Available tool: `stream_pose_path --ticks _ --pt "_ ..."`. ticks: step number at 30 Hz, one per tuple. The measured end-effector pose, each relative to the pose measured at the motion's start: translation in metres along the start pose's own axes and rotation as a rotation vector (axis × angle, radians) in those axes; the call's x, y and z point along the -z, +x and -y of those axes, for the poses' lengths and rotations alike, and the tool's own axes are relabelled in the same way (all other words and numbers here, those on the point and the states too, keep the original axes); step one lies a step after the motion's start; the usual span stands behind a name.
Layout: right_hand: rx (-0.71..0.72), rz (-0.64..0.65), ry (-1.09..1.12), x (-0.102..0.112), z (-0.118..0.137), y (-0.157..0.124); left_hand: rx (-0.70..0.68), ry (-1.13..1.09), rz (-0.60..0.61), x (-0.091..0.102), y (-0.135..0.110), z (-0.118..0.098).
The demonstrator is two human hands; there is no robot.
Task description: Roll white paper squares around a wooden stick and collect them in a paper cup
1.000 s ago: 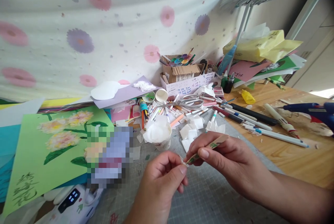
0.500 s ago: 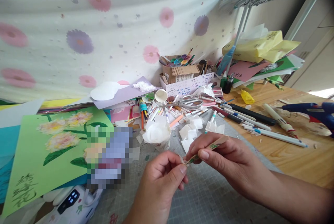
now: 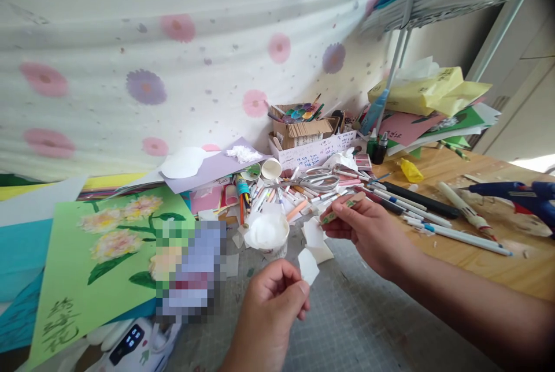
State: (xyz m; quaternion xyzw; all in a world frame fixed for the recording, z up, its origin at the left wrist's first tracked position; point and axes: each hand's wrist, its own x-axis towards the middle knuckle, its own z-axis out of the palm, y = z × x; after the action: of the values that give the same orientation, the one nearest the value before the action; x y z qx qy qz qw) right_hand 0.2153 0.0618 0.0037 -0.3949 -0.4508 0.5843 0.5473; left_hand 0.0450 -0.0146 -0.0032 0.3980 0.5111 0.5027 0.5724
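Observation:
Low in the middle of the head view, my left hand point(image 3: 274, 305) pinches a small piece of white paper point(image 3: 308, 267) between thumb and fingertips. My right hand point(image 3: 376, 233) is closed on a flat wooden craft stick point(image 3: 328, 218) with green markings. Its fingers hover over loose white paper squares point(image 3: 313, 232) on the grey cutting mat point(image 3: 342, 308). Behind my left hand stands a paper cup point(image 3: 276, 253) topped with white material. The two hands are apart.
At left lies a green sheet with raised flowers point(image 3: 65, 256), beside a white device point(image 3: 139, 349). Markers, scissors point(image 3: 318, 180) and a cardboard box point(image 3: 299, 131) crowd the back. A blue glue gun point(image 3: 511, 189) and pens point(image 3: 463, 234) lie at right.
My right hand with the craft stick has moved up and away from my left hand. The white paper piece in my left hand now shows plainly. The view has shifted slightly.

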Motion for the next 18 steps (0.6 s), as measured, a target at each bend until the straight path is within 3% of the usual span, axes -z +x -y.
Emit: stream_pose_path --ticks 4,8,11,15,18 --pt "0.095 0.011 -0.082 -0.018 0.011 0.013 0.007 0.005 0.007 -0.001 0.0 0.0" --pt "0.267 0.146 -0.279 -0.052 0.018 0.024 -0.01 0.001 0.018 -0.001 0.0 0.002" --pt "0.308 0.236 -0.449 -0.065 0.015 0.035 -0.022 -0.002 0.026 -0.001 0.0 0.002" --pt "0.339 0.23 -0.534 -0.054 0.022 0.035 -0.039 -0.014 0.03 0.0 0.0 -0.001" --pt "0.342 0.218 -0.482 -0.035 0.032 0.01 -0.056 -0.02 0.019 0.001 0.0 -0.001"
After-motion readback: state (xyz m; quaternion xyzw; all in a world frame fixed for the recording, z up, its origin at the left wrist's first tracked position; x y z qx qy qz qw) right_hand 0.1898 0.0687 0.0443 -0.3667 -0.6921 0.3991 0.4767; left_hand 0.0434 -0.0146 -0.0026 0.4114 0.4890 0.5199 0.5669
